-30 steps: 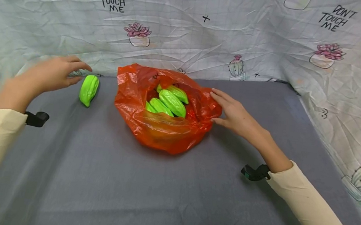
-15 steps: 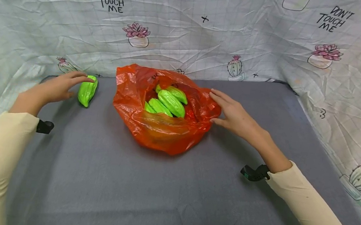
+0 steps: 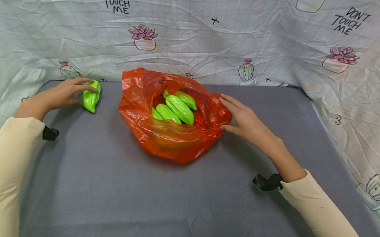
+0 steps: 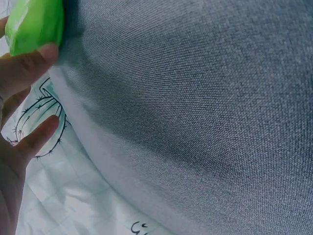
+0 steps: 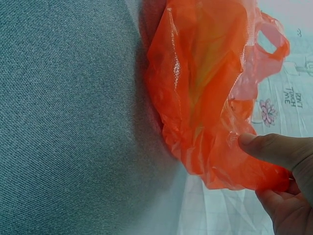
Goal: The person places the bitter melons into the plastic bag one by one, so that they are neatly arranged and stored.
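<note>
At the back left, a bright green, ridged, gourd-like vegetable (image 3: 91, 98) with a pointed tip lies on the grey cloth. My left hand (image 3: 63, 94) is at it, its fingers reaching over the vegetable's top and left side. In the left wrist view one finger touches the green skin, and another digit stands apart. A red plastic bag (image 3: 168, 140) sits open in the middle, with several similar green vegetables (image 3: 179, 109) inside. My right hand (image 3: 247, 122) holds the bag's right rim, thumb on the near side and fingers on the far side; the fingers are partly hidden by plastic.
A grey cloth (image 3: 148, 206) covers the table surface. Behind it and along both sides hangs a wrinkled white curtain (image 3: 188, 25) printed with cacti and lettering. A bag handle loop (image 5: 281, 51) sticks up in the right wrist view.
My left hand has moved right and down onto the lone green vegetable, its fingers now reaching over it. The right hand and the bag have stayed in place.
</note>
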The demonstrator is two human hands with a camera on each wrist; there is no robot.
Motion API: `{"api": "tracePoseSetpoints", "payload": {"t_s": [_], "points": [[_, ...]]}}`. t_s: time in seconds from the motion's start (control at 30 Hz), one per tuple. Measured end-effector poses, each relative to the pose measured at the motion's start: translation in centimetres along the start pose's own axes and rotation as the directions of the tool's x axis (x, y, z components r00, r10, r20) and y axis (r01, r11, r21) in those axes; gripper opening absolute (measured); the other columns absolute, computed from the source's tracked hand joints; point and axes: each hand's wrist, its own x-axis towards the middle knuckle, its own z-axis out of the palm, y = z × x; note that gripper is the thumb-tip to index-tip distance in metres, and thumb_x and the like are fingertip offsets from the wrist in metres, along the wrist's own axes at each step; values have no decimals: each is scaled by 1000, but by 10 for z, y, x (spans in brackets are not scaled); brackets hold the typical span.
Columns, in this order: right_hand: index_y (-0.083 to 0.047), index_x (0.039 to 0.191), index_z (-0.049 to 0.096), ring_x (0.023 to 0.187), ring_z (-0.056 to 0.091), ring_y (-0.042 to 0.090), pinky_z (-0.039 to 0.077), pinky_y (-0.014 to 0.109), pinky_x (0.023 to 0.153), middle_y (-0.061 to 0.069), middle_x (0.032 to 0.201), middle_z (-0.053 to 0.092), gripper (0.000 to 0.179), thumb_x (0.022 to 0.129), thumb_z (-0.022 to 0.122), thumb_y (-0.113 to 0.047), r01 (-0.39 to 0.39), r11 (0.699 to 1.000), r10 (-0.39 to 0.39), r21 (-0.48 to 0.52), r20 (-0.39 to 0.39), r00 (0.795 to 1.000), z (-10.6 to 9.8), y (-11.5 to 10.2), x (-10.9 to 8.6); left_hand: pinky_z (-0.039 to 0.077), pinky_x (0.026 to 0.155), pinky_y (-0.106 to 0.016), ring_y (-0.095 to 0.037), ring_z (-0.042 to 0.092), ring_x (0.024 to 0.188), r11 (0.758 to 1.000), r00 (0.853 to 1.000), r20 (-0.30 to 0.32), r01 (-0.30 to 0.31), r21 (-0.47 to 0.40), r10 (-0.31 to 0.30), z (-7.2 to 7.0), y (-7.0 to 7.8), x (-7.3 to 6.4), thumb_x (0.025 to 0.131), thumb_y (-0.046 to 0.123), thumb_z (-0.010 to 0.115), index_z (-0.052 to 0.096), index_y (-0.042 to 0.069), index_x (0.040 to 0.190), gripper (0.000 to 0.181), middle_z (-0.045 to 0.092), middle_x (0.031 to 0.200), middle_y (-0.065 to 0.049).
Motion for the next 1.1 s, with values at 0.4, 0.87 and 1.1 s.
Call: {"api": "tracePoseSetpoints", "payload": {"t_s": [0.4, 0.87, 1.1], "points": [[6, 154, 35, 145, 38, 38, 39, 51, 113, 19, 163, 31, 83, 87, 82, -9, -6, 1000, 6, 0, 4, 1000, 1, 0, 0, 41, 95, -63, -49, 54, 111, 997, 997, -25, 78, 16, -77, 1, 0, 3, 60, 13, 98, 57, 4, 100, 58, 59, 125, -26], [6, 153, 37, 144, 39, 38, 39, 51, 113, 20, 162, 32, 83, 86, 83, -10, 0, 1000, 0, -2, 1, 1000, 2, 1, 1, 43, 90, -71, -52, 56, 117, 965, 961, 93, 256, 51, -260, 6, 10, -7, 101, 40, 63, 50, 16, 150, 56, 58, 135, -26], [6, 153, 37, 144, 39, 38, 39, 51, 113, 19, 162, 32, 83, 86, 83, -9, 0, 1000, 0, 6, -2, 1000, 2, 0, 1, 45, 83, -61, -44, 57, 98, 979, 978, 45, 202, 28, -203, 11, 9, -8, 105, 26, 58, 50, 14, 151, 48, 59, 118, -29]]}}
